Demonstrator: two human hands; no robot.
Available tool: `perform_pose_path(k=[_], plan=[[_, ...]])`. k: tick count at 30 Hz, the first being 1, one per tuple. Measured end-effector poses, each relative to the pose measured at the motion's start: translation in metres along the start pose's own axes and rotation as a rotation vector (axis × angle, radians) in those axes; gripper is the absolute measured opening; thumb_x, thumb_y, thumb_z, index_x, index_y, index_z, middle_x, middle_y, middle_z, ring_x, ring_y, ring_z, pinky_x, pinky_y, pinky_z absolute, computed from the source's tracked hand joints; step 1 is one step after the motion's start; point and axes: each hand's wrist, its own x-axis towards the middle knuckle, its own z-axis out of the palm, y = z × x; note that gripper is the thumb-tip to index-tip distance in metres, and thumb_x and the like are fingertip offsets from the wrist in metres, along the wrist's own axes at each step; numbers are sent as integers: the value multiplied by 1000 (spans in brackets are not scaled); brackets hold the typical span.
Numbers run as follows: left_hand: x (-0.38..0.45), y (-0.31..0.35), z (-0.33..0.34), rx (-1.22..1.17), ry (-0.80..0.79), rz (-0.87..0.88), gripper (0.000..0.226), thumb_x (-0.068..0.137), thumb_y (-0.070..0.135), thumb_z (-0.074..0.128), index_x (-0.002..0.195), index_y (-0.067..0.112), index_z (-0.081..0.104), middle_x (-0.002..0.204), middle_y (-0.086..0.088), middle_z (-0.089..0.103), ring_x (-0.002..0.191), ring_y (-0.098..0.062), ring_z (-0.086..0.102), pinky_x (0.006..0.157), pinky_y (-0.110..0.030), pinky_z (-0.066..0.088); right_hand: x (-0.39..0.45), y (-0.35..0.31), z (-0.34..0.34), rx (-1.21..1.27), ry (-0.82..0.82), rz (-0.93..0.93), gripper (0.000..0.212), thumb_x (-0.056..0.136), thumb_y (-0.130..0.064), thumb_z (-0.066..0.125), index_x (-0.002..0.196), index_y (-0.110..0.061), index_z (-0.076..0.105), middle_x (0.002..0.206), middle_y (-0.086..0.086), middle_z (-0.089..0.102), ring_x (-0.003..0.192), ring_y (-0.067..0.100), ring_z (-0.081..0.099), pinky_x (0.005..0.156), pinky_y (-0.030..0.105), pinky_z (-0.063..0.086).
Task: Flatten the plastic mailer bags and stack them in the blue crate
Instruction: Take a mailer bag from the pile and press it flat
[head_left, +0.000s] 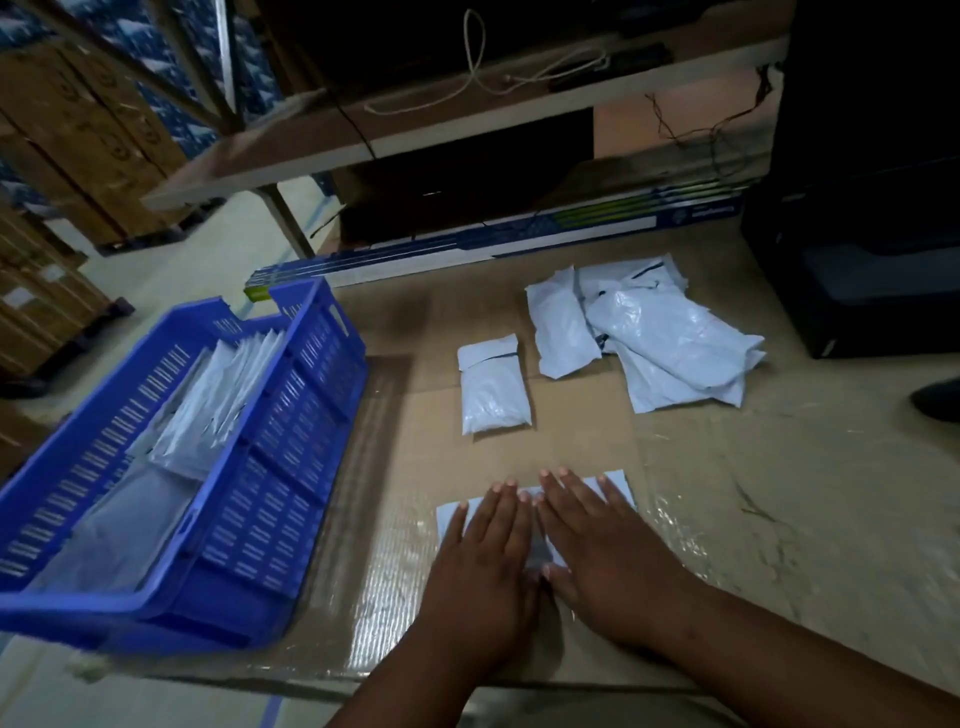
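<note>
Over on the left of the cardboard-covered table (779, 467), blue crate (291, 431) with flattened mailer bags (208, 410) leaning inside. Far right, a loose pile of mailers (670, 338), and beside it one folded mailer (493, 389) lying alone. Up front, left hand (480, 566) and right hand (613, 551) side by side, fingers straight, palms pressing flat on a single mailer bag (615, 483), gripping nothing.

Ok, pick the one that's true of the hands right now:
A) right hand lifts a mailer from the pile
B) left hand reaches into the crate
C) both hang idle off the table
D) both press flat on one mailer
D: the left hand and right hand lie side by side, fingers straight, flat on the mailer at the near edge of the table.
</note>
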Motion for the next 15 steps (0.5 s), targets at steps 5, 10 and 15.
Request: perform_pose_path(k=[5,10,15], plan=[[5,12,23,-73,-6,68,73,97,38,51,162,9,36,171,-9,28,160,-25,23,121,-53,26,-15,13,13,44,-79,42,80,95,-61,50,161,-17,38,173,7,26,160,28,21,122,51,16],[8,5,24,-4,-54,84,75,92,41,52,159,7,42,169,-10,33,156,-26,32,118,-50,26,-14,13,13,58,-55,53,79,92,-60,50,157,-15,46,167,9,37,155,31,33,119,51,19],[18,7,9,-2,-93,73,72,91,48,54,151,8,53,161,-11,46,147,-29,47,116,-50,39,-16,19,1,102,-3,75,77,92,-63,52,156,-20,47,166,6,40,154,26,37,120,44,17]])
